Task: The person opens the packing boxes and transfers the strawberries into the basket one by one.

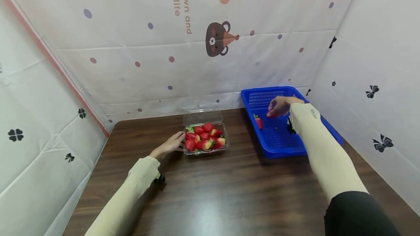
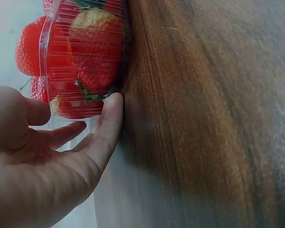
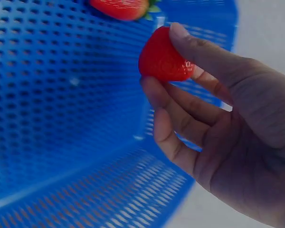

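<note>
A clear plastic box (image 1: 226,145) packed with several red strawberries (image 1: 204,144) stands on the table, its lid raised at the back. My left hand (image 1: 172,144) rests against the box's left end. Seen in the left wrist view, its fingers (image 2: 111,114) touch the end wall low down, fairly straight. Over the blue basket (image 1: 267,152), my right hand (image 1: 282,105) pinches one strawberry (image 3: 164,57) between thumb and fingertips. Another strawberry (image 1: 258,122) lies in the basket near its left wall.
The dark wooden table (image 1: 203,188) carries both box and basket. A white patterned sheet (image 1: 147,79) hangs behind it, and more sheeting (image 1: 377,65) rises on the right, close to the basket.
</note>
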{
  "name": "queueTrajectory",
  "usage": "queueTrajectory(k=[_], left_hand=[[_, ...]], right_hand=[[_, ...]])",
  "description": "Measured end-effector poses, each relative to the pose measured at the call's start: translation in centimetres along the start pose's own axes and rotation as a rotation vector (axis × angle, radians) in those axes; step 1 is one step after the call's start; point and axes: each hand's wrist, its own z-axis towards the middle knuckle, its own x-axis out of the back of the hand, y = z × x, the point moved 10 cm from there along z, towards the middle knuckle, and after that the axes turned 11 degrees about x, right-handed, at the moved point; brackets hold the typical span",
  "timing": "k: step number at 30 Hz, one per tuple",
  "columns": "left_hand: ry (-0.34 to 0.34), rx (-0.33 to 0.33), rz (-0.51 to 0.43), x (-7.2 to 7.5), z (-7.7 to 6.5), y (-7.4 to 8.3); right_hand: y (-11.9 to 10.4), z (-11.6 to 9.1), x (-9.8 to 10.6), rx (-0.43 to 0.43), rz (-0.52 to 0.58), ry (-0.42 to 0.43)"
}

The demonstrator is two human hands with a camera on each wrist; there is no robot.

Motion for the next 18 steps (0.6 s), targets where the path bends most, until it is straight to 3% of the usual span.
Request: queueTrajectory(k=[8, 18], left_hand=[[-0.006, 0.009, 0.005, -0.2, 0.1, 0.3], [0.012, 0.018, 0.001, 0.2, 0.0, -0.1]], right_hand=[[2.4, 1.5, -2.6, -0.072, 0.08, -0.079], [2.1, 3.3, -3.8, -0.046, 0.081, -0.094]])
